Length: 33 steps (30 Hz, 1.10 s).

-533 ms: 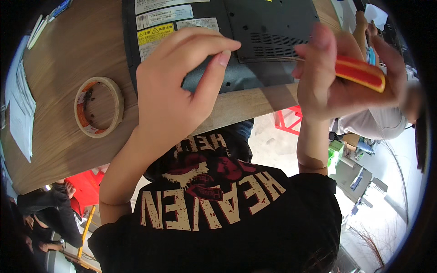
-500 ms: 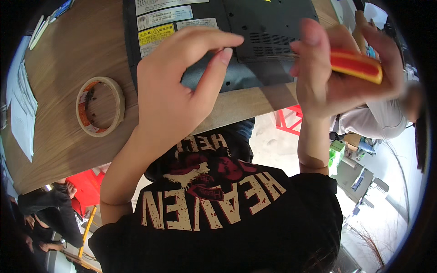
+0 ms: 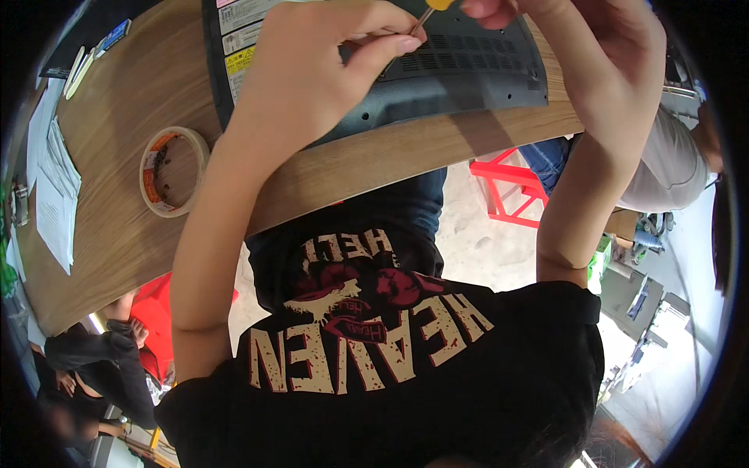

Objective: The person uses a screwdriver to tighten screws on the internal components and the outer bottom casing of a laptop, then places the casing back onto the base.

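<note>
A black cotton T-shirt with a cream and dark red print [image 3: 374, 417] is filling the lower middle, closest to the camera. Both bare forearms are extending from its sleeves past the brown wood-grain tabletop's front edge [image 3: 351, 164].

Over the table, the left hand [image 3: 312, 70] is bending its thumb and index finger narrowly together, and they are pinching the thin metal shaft of a yellow-handled screwdriver [image 3: 422, 21]. The screwdriver is slanting down to the left, its lower end sitting just past the thumb, near the vented panel. The right hand [image 3: 605, 54] is standing at the upper edge, its curled fingertips showing just beside the handle; the frame is cutting off most of that handle, so one cannot tell whether these fingers are gripping it.

Beneath the hands, a flat black plastic laptop [image 3: 460, 92] is lying underside up on the table, showing rows of vent slots [image 3: 468, 54] and, by the left hand, a yellow and white warning label [image 3: 237, 62].

Left of the left forearm, a cream ring-shaped roll of tape with an orange core [image 3: 148, 175] is resting flat, and farther left a loose stack of white paper sheets [image 3: 56, 207] is lying near the rim of the view.

Beyond the table, a red metal frame [image 3: 507, 171] is standing on the pale floor [image 3: 468, 218], and a person in light grey clothing [image 3: 663, 171] is sitting at the right.
</note>
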Each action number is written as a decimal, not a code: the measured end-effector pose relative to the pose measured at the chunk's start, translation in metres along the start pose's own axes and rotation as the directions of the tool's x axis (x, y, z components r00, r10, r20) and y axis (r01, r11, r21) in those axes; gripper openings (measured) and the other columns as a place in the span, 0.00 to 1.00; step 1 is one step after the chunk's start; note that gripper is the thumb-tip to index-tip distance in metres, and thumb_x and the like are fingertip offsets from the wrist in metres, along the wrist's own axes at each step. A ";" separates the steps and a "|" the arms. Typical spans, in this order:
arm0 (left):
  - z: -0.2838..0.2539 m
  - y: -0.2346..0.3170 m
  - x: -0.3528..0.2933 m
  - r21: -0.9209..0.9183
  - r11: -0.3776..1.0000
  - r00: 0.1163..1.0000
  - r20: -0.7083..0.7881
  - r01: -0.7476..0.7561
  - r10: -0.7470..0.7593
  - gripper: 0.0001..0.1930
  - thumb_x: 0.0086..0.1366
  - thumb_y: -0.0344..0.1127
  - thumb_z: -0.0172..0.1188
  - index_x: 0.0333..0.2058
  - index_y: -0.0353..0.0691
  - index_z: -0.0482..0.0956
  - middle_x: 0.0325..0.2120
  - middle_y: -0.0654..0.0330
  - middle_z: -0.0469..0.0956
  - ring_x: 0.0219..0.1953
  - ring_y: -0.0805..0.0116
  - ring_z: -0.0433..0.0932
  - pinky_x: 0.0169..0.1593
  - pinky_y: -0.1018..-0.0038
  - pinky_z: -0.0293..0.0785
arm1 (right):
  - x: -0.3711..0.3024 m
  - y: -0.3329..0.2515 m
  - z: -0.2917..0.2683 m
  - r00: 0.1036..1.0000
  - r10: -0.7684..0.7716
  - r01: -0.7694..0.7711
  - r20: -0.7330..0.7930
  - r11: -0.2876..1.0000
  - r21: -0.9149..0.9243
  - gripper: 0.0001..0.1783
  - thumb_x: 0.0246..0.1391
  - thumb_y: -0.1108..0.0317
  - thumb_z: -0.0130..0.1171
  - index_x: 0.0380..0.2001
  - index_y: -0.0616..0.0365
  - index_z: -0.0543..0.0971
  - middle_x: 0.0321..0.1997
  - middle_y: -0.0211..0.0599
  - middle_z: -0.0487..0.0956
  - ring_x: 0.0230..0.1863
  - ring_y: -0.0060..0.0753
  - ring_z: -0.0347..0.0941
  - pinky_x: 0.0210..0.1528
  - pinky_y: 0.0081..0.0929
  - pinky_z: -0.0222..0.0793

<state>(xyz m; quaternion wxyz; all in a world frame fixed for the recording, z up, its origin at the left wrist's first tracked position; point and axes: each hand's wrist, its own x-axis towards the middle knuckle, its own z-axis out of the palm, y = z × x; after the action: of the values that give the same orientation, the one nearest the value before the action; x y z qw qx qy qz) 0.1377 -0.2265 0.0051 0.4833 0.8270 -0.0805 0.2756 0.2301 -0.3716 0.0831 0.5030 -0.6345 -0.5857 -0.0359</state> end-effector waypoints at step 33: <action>-0.004 0.028 0.009 0.032 0.993 0.990 0.078 0.111 -0.113 0.02 0.52 0.23 0.61 0.25 0.30 0.79 0.23 0.56 0.80 0.25 0.73 0.78 0.32 0.81 0.71 | 0.001 -0.010 -0.058 0.951 0.193 -0.082 0.244 0.912 -0.402 0.05 0.51 0.77 0.56 0.33 0.65 0.76 0.23 0.36 0.76 0.22 0.16 0.71 0.24 0.11 0.67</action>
<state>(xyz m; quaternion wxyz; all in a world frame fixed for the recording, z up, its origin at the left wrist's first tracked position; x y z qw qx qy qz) 0.1326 -0.2362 0.0332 0.4830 0.8472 -0.0495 0.2157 0.2544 -0.4122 0.1179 0.2820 -0.7598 -0.5853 -0.0255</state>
